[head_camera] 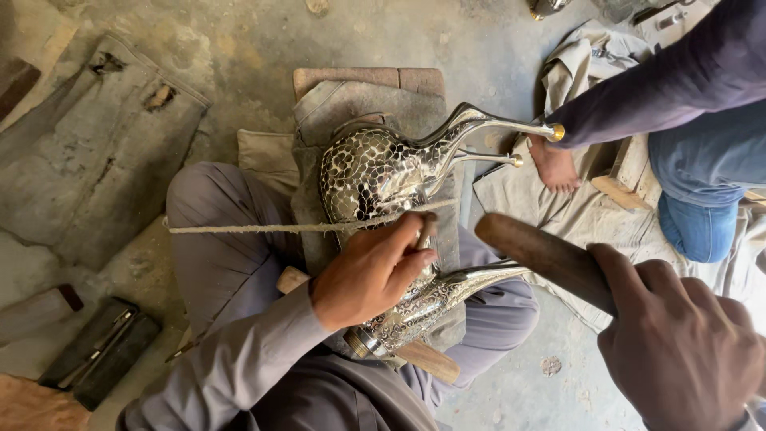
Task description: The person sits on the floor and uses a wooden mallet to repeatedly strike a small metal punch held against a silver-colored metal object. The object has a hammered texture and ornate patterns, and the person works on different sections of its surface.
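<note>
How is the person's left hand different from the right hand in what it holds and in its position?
The left hand pinches a thin metal tool against the patterned silver vessel, while the right hand grips a thick wooden handle. The left hand rests on the vessel; the right hand is raised beside it, nearer the camera, touching no metal. The left forearm wears a grey sleeve; the right forearm is out of view. Both hands are closed around a tool.

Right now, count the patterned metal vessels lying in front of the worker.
2. One patterned metal vessel lies on the grey cloth pad, its neck pointing right. The second vessel lies nearer, under the left hand. More could be hidden outside the view.
</note>
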Available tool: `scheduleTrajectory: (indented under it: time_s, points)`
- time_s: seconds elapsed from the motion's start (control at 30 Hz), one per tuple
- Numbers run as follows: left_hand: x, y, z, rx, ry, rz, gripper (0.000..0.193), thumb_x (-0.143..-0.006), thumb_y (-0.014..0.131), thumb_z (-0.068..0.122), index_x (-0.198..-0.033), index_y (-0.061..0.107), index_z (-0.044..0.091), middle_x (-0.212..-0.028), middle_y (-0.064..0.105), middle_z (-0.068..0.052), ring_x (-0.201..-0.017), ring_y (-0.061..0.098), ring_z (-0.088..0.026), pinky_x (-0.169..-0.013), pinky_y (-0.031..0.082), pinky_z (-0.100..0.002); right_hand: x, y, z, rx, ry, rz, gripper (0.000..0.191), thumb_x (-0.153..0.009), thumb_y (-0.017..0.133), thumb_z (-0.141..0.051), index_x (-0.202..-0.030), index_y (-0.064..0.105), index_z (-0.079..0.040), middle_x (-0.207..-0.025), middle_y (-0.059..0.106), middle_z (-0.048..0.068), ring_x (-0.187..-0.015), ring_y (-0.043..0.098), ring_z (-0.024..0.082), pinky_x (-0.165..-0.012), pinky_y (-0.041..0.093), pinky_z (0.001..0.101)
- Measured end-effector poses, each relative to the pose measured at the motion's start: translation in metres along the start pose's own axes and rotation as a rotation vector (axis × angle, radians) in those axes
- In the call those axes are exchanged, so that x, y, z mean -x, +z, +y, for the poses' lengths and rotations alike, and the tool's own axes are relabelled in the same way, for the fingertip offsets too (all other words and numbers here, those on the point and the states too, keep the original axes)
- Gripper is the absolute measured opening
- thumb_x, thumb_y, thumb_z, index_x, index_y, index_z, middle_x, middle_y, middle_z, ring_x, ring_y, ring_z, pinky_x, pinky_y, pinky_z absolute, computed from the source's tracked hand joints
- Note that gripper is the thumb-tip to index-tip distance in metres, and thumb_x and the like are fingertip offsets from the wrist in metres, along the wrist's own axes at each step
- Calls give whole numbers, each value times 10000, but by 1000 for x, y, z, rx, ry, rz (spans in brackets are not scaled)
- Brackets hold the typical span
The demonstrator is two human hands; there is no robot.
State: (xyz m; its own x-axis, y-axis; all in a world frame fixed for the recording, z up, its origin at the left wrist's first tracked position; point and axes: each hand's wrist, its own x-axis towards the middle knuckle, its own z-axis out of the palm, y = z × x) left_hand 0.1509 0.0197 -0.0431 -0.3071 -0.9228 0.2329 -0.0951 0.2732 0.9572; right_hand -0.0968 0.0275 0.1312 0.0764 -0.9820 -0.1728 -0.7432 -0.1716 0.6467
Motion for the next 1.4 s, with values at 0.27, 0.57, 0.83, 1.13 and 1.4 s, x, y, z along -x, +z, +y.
scheduleTrajectory:
  time_s: [0.27,0.57,0.83,1.13,1.4]
  points:
    - [27,12,-17,-21,67,171,204,-1024,671,181,-1047,549,18,-851,666,-92,-698,717,-190,-566,565,-326,1,6,-8,-184,-96,381,496,-874,696,-85,-1336,747,-256,-969,701,-23,-802,648,171,-768,517,341]
    - [34,22,-25,-113,127,215,184,-1035,668,175,-1055,574,18,-870,669,-103,-701,687,-216,-595,552,-367,-6,-29,-23,-870,-178,393,562,-767,690,-100,-1312,584,-188,-1030,656,34,-899,670,201,-783,520,338]
    - [32,20,-22,-122,128,208,190,-1039,654,190,-1037,562,24,-889,685,-107,-728,700,-243,-621,555,-378,-5,-40,-19,-244,-271,373,619,-703,741,-7,-1285,726,-217,-912,696,39,-822,692,267,-752,511,418]
    - [30,16,-21,-40,96,165,218,-1041,618,203,-1097,560,1,-920,680,-133,-764,711,-268,-641,571,-393,-1,-30,-16,-446,-168,369,591,-759,716,-74,-1332,677,-213,-970,688,30,-874,673,240,-821,531,369]
    - [29,15,-23,-89,83,136,210,-1055,634,226,-1074,566,28,-907,672,-124,-762,708,-277,-640,572,-407,-1,-40,-19,-267,-155,309,579,-722,735,-84,-1279,686,-235,-972,709,41,-928,718,267,-840,562,408]
